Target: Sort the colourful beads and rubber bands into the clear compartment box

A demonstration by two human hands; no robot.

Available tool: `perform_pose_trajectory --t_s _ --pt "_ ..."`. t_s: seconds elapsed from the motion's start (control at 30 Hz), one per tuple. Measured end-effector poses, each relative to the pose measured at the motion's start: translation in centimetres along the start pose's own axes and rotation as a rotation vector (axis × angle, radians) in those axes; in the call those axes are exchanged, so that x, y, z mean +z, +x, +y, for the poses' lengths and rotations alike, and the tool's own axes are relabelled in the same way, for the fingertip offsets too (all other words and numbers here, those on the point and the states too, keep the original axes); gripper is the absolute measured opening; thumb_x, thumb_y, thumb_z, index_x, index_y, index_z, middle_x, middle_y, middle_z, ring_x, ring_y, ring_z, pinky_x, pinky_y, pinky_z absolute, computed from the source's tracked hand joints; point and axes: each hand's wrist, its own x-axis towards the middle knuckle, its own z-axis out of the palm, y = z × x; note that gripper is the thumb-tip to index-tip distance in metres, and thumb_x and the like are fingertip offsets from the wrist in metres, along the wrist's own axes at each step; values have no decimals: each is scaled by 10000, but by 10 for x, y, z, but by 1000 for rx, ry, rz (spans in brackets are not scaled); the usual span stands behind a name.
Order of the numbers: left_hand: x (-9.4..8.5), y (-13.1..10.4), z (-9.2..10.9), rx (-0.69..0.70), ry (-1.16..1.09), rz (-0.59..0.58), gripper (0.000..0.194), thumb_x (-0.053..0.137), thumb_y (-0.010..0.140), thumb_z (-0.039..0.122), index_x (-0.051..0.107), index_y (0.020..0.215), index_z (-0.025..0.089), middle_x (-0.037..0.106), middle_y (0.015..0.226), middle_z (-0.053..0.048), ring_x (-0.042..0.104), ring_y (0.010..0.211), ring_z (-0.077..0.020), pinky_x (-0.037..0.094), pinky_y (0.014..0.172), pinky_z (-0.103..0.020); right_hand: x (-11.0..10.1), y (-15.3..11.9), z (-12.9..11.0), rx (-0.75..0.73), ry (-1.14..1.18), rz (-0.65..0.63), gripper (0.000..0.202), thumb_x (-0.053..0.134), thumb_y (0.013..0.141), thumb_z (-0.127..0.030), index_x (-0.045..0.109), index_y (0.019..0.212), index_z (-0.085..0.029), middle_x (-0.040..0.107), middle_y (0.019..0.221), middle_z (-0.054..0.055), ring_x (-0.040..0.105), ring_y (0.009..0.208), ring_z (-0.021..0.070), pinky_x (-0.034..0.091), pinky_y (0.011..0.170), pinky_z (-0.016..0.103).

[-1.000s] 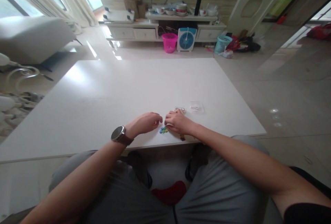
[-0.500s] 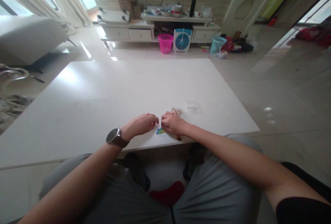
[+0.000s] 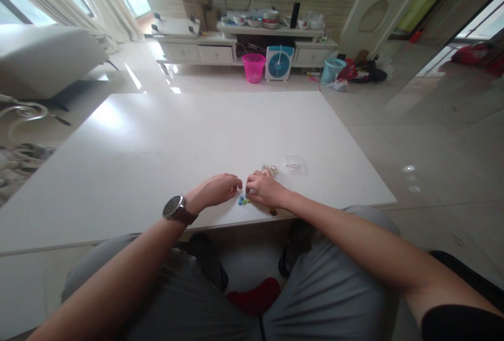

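Note:
Several small blue, green and yellow pieces (image 3: 243, 200) lie near the front edge of the white table (image 3: 189, 136). My left hand (image 3: 222, 187) rests just left of them, fingers curled inward; anything between the fingertips is too small to make out. My right hand (image 3: 264, 187) is over the right side of the pieces, its fingers pinched at a small bluish piece. Behind my right hand sits a small clear container with beige rings (image 3: 270, 168), partly covered by the fingers. Another clear box (image 3: 294, 164) stands to its right. A small dark and orange item (image 3: 273, 212) lies under my right wrist.
Beyond the table are a pink basket (image 3: 253, 68), a blue and white fan (image 3: 279, 62) and a light blue basket (image 3: 333, 70) on the floor. Dishes stand on the white cabinet (image 3: 214, 53). My knees are under the table's front edge.
The view has shifted slightly. My right fingers have moved a little at the small pieces, and a bluish piece now shows at their tips. My left hand has hardly moved.

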Motion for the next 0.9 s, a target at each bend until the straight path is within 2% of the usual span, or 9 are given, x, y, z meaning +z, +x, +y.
perform_pose_trajectory --t_s 0.37,0.57,0.73,0.9 --pt "-1 -1 1 -4 25 12 245 517 823 134 709 941 229 706 862 -19 618 766 -135 461 738 -233 -1 0 0 47 -52 52 226 569 938 -306 748 852 -197 661 1017 58 496 1024 220 262 836 384" --pt "-7 -3 1 -35 22 2 267 499 821 123 710 951 220 704 830 -19 614 749 -137 459 736 -240 -3 0 -1 87 -82 70 216 529 932 -258 735 946 -195 669 1034 78 494 1043 240 259 852 389" --pt "-19 -6 -14 -91 7 57 242 526 822 159 709 974 203 713 848 -27 623 741 -140 465 708 -238 -6 -2 -4 44 -61 31 232 534 861 -161 713 1006 -184 691 1035 79 511 1042 238 243 867 392" --pt "-26 -10 -31 -186 23 114 246 529 814 186 717 972 192 724 847 -33 638 732 -147 480 695 -242 -9 -2 -9 -9 -21 -17 206 525 845 -145 713 925 -168 712 917 74 538 988 225 232 857 377"
